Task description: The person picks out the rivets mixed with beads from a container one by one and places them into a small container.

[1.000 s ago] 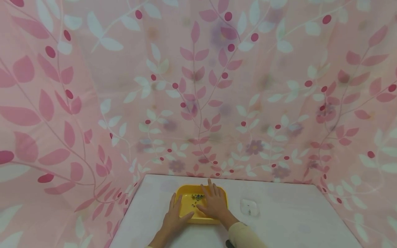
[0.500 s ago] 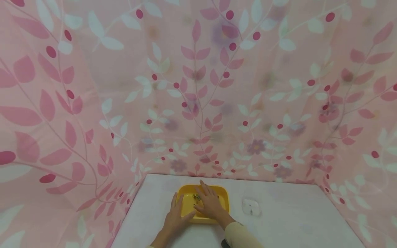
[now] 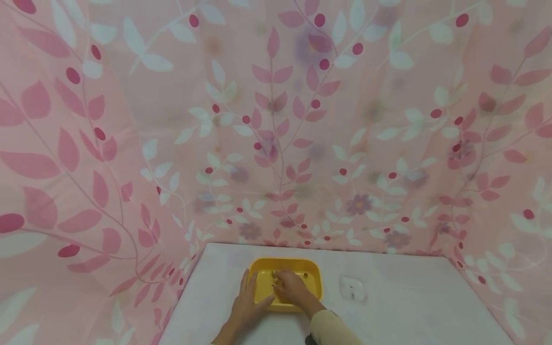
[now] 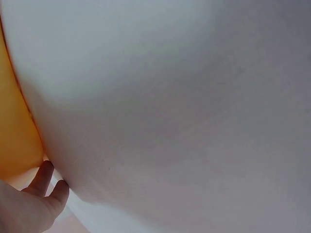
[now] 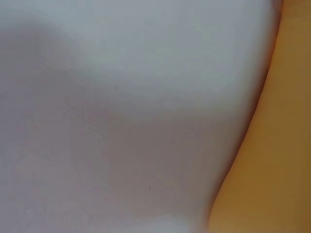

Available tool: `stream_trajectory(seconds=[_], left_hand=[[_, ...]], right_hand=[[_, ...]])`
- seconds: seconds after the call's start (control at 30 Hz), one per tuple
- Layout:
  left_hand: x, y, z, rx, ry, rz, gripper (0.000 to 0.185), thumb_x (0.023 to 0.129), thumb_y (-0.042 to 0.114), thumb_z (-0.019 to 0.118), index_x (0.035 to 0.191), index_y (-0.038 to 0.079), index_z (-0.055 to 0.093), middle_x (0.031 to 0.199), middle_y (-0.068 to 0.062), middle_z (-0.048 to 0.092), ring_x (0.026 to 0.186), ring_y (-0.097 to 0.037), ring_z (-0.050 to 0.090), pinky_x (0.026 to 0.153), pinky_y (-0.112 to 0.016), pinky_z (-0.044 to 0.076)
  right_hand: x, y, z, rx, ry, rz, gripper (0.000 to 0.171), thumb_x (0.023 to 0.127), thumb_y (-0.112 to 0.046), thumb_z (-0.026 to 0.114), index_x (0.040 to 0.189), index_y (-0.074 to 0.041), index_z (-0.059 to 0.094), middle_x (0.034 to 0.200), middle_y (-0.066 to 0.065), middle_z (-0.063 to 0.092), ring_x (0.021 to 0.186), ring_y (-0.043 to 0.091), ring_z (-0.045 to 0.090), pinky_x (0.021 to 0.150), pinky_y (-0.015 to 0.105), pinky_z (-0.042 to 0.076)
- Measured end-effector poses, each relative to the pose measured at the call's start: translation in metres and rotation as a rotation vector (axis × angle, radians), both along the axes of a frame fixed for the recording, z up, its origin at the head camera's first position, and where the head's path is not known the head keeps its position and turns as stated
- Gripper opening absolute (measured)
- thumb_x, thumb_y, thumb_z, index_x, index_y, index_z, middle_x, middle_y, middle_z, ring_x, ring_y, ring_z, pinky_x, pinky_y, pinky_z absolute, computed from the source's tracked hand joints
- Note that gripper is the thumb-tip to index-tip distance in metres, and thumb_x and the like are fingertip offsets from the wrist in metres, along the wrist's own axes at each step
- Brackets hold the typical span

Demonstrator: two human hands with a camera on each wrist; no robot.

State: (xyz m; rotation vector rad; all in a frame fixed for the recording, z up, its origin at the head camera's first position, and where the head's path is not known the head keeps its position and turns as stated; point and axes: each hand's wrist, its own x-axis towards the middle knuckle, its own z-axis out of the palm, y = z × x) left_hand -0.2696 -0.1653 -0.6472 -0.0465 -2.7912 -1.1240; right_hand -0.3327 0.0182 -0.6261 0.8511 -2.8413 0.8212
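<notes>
A shallow yellow tray (image 3: 310,299) lies on the white table, in the middle of the head view. My right hand (image 3: 293,287) reaches into it with fingers curled around a cluster of small glass beads (image 3: 273,274), hiding most of them. A few dark beads (image 3: 305,275) lie apart near the tray's right end. My left hand (image 3: 247,302) rests at the tray's left front corner, fingers straight along the left wall and thumb at the front rim. In the left wrist view its fingertips (image 4: 60,189) show beside the yellow wall. Only the tray's side (image 5: 272,160) and the tabletop appear in the right wrist view.
To the right of the tray, a small clear dish (image 3: 352,289) with a few tiny dark bits sits on the white table (image 3: 409,306). Pink leaf-patterned cloth (image 3: 276,143) hangs behind the table and along both sides.
My right hand, earlier spread flat over the tray, has shifted left and curled its fingers over the beads. Several beads there are now covered. The left hand keeps its place.
</notes>
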Motion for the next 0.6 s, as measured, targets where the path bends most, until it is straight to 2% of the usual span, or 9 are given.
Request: stream_trajectory(seconds=[0.1,0.17,0.33,0.47,0.6], left_hand=[[0.0007,-0.0028,-0.0008,0.002,0.004,-0.004,0.096,0.081,0.061,0.070,0.154,0.012,0.033,0.164,-0.017,0.014,0.110,-0.041,0.061,0.085,-0.060,0.052],[0.0002,-0.0020,-0.0015,-0.001,0.000,-0.007,0.095,0.082,0.062,0.070,0.155,0.013,0.032,0.164,-0.016,0.013,0.112,-0.041,0.061,0.086,-0.059,0.052],[0.0010,-0.0023,-0.0011,-0.009,0.031,-0.009,0.096,0.081,0.062,0.070,0.154,0.012,0.033,0.164,-0.017,0.014,0.106,-0.040,0.063,0.083,-0.058,0.053],[0.0008,-0.0019,-0.0008,-0.029,0.056,0.001,0.098,0.080,0.065,0.069,0.154,0.011,0.034,0.164,-0.017,0.015,0.099,-0.038,0.065,0.080,-0.057,0.054],[0.0015,-0.0004,-0.0022,-0.024,0.009,0.012,0.097,0.081,0.066,0.068,0.155,0.014,0.032,0.165,-0.013,0.013,0.107,-0.038,0.063,0.086,-0.057,0.052]], right_hand=[[0.0009,-0.0038,0.0026,0.013,-0.028,0.013,0.030,0.085,-0.012,0.073,0.114,-0.005,0.070,0.112,0.011,0.069,0.104,0.028,0.065,0.092,0.046,0.053],[0.0006,-0.0033,0.0033,0.031,-0.041,0.015,0.031,0.085,-0.012,0.073,0.115,-0.005,0.070,0.109,0.009,0.069,0.098,0.024,0.065,0.089,0.043,0.054],[-0.0043,-0.0037,-0.0003,0.054,-0.034,0.053,0.018,0.083,-0.010,0.074,0.101,-0.006,0.073,0.084,-0.001,0.065,0.075,0.011,0.055,0.071,0.031,0.051],[-0.0065,-0.0037,-0.0038,0.069,0.019,0.081,0.007,0.082,-0.009,0.075,0.090,-0.007,0.076,0.082,-0.002,0.067,0.077,0.011,0.058,0.075,0.030,0.053],[-0.0042,-0.0026,-0.0043,0.079,-0.032,0.069,0.009,0.083,-0.010,0.076,0.091,-0.007,0.079,0.085,-0.001,0.071,0.081,0.013,0.062,0.079,0.033,0.055]])
